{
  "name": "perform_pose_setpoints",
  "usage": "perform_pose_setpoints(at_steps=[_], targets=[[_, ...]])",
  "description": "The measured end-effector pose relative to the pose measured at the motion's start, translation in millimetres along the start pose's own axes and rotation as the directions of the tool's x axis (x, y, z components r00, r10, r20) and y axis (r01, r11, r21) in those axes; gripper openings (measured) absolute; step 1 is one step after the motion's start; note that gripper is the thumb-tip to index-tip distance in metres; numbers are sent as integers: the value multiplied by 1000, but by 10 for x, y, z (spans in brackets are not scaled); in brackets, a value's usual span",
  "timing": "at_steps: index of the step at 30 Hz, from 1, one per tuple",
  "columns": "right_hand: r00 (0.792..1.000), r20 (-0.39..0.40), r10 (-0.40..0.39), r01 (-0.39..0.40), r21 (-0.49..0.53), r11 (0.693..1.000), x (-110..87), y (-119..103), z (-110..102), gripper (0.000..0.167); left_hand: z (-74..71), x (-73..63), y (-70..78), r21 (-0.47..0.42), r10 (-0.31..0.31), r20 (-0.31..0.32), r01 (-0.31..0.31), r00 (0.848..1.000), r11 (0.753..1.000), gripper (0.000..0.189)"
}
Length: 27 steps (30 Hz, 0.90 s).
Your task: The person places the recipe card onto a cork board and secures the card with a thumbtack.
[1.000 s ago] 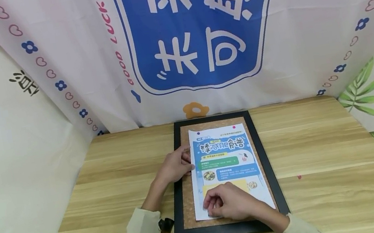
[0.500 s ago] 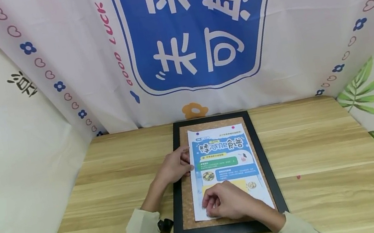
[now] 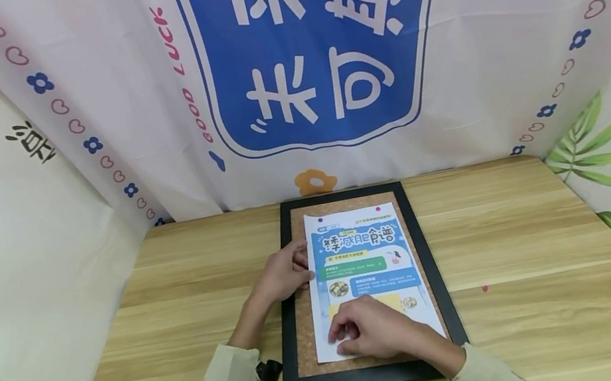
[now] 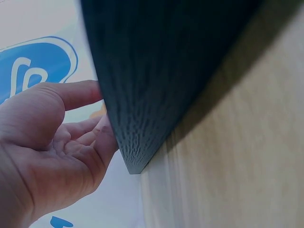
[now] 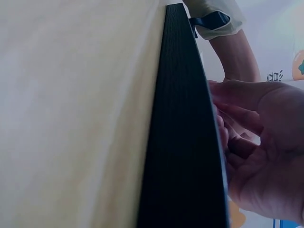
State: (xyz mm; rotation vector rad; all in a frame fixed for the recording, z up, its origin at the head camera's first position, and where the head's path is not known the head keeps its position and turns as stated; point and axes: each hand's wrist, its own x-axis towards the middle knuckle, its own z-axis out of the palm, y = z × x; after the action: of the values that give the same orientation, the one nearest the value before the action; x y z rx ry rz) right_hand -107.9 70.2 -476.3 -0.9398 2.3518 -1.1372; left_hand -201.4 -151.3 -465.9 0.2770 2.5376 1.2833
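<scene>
A printed blue and white poster (image 3: 365,255) lies on a cork board (image 3: 307,345) with a black frame (image 3: 361,378). Its top corners bear a purple pushpin (image 3: 320,220) and a pink pushpin (image 3: 378,209). My left hand (image 3: 283,274) rests at the poster's left edge, fingers loosely bent; the left wrist view shows its thumb and fingertips beyond the frame's side. Over the poster's lower left, my right hand (image 3: 374,330) has bent fingers, with a small gap between thumb and fingertips and nothing visible in it. In the right wrist view, the frame hides its fingertips.
Another small pink pushpin (image 3: 485,288) lies on the wooden table (image 3: 531,233), right of the board. A white printed curtain (image 3: 468,109) hangs behind the table's far edge. Each wrist wears a black strap, as on the left wrist (image 3: 269,371).
The right hand's thumb and fingertips have spread slightly apart over the lower left of the poster. The left hand stays put. The head view has shifted a little.
</scene>
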Motion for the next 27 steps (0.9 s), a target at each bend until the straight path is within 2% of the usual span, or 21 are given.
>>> perform_pose_setpoints(at_steps=[19,27], targets=[[1000,1,8,-8,50,999,18,12,8,8,7,-17,13,12,13,8,-13,1000,1000,69],[1000,-21,21,-20,46,999,53,21,24,10,0,-19,14,3,-4,12,4,1000,1000,70]])
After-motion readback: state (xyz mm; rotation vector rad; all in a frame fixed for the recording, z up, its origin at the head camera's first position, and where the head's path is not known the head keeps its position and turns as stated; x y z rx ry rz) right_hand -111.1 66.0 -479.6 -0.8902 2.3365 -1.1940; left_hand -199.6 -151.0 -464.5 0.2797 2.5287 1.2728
